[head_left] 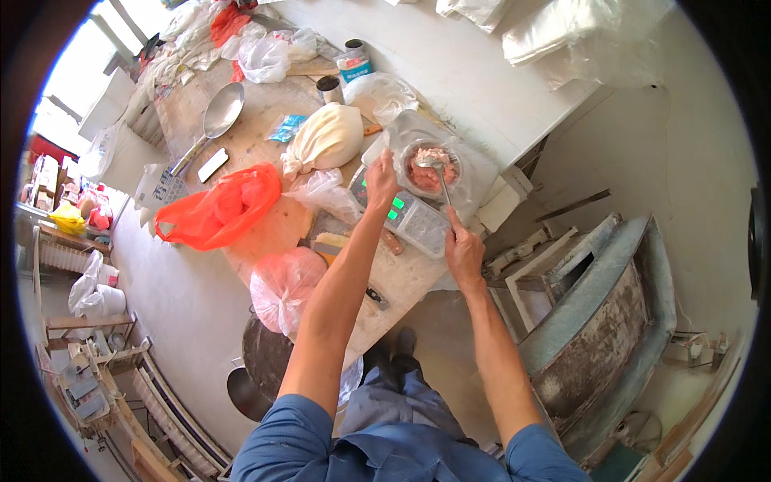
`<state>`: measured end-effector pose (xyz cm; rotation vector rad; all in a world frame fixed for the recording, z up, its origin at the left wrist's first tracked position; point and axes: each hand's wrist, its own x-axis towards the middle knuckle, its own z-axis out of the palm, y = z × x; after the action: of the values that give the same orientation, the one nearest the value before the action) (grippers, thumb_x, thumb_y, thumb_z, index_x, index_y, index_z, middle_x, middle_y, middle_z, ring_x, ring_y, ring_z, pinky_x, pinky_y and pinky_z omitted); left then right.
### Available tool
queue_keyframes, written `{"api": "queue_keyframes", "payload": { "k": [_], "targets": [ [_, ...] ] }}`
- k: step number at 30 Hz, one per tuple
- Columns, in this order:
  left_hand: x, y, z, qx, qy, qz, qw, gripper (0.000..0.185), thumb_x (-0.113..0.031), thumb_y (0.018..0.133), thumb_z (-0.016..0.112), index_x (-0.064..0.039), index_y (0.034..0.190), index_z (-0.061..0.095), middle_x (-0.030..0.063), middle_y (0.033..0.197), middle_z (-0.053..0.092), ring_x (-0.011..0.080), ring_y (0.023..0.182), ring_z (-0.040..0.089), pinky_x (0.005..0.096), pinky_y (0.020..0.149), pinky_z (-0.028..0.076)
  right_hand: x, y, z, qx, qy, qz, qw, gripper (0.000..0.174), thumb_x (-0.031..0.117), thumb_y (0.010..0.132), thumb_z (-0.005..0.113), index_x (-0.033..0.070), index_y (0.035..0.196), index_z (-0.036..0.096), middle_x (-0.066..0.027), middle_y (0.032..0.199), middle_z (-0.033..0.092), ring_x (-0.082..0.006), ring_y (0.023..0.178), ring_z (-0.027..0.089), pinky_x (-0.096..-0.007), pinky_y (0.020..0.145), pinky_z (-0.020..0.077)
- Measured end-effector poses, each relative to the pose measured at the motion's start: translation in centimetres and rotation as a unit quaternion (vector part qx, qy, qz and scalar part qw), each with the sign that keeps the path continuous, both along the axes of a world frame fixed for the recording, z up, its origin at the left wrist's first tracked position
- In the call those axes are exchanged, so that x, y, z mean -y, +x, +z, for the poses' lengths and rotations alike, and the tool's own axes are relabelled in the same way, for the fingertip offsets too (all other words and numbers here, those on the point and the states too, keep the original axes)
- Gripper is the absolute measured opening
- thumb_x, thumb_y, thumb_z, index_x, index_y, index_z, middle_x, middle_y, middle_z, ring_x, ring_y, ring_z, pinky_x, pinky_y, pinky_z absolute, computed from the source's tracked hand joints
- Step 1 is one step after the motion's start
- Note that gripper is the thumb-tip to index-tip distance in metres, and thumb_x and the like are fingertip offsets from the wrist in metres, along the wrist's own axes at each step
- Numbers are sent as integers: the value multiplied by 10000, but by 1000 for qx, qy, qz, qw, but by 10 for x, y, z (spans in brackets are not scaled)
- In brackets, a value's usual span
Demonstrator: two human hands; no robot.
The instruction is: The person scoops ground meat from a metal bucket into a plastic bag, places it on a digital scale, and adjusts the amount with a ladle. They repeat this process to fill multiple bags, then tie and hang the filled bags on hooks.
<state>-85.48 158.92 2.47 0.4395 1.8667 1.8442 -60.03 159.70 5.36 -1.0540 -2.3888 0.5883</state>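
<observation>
My right hand grips the handle of a metal spoon, whose bowl rests in pink minced filling. The filling lies in a round metal bowl on a digital scale with lit green displays and a plastic cover. My left hand is raised over the scale's left side, beside the bowl; its fingers are close together, and whether they pinch the clear plastic there cannot be told. Left of it lie a tied cream cloth bundle and a crumpled clear plastic bag.
A red plastic bag, a large metal ladle, a phone and a tied bag of pink contents are on the wooden table. Cans stand farther back. A large metal trough stands at the right.
</observation>
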Motion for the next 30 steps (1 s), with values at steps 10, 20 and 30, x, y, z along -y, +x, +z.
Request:
{"api": "queue_keyframes", "payload": {
  "k": [10, 20, 30],
  "targets": [
    [365, 132, 42, -31, -41, 141, 989, 324, -288, 1150, 551, -5, 1154, 710, 33, 952, 704, 119, 812, 634, 273, 679, 503, 38, 53, 7, -225, -86, -144, 960, 354, 235, 1097, 661, -7, 1349, 606, -128, 986, 664, -268, 824, 625, -403, 767, 540],
    [709, 418, -54, 296, -218, 324, 872, 330, -330, 1104, 584, -44, 960, 666, 63, 812, 677, 187, 695, 683, 321, 579, 549, 300, 55, -23, -68, -178, 369, 910, 91, 43, 952, 605, -16, 884, 596, -239, 935, 605, -474, 888, 620, -522, 763, 514],
    [982, 650, -115, 475, -38, 576, 664, 238, -267, 1077, 584, -66, 1177, 665, 104, 915, 733, 231, 741, 728, 385, 616, 597, 607, 49, -84, 100, -172, 644, 739, 265, 169, 1036, 593, 12, 831, 533, -291, 767, 579, -513, 747, 592, -564, 642, 430]
  ]
}}
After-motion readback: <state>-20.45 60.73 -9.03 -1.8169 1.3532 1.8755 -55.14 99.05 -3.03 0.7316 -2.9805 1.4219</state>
